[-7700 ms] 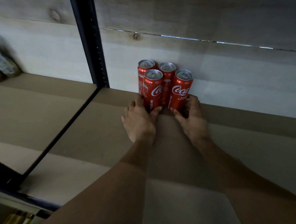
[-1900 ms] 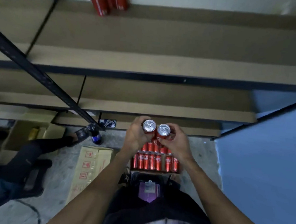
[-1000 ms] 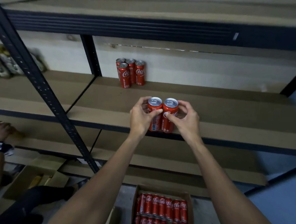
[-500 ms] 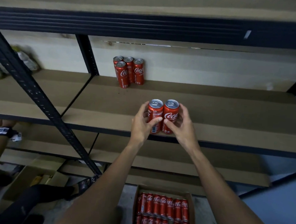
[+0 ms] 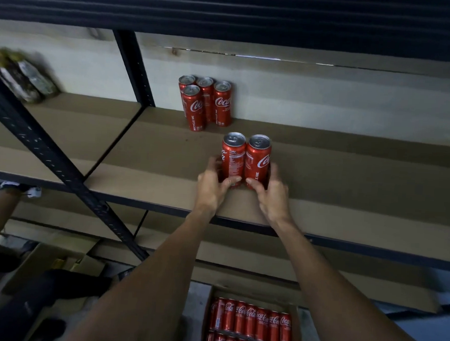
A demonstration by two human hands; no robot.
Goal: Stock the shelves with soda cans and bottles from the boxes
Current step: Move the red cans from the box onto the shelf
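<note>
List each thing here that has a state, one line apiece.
left can: upright, held low by left hand.
right can: upright, held low by right hand, touching the left can.
four cans: upright, clustered at the back of the shelf, untouched.
box: open, packed cans inside.

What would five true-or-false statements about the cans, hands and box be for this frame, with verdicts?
1. Four slim red soda cans stand grouped at the back of the brown shelf board. True.
2. The left hand and right hand together grip a pair of red cans. True.
3. The gripped pair lies on its side. False: both cans are upright, tops up.
4. The pair touches the back group. False: bare board shows between them.
5. The brown cardboard box of cans sits on this same board. False: it is down below the shelves.
</note>
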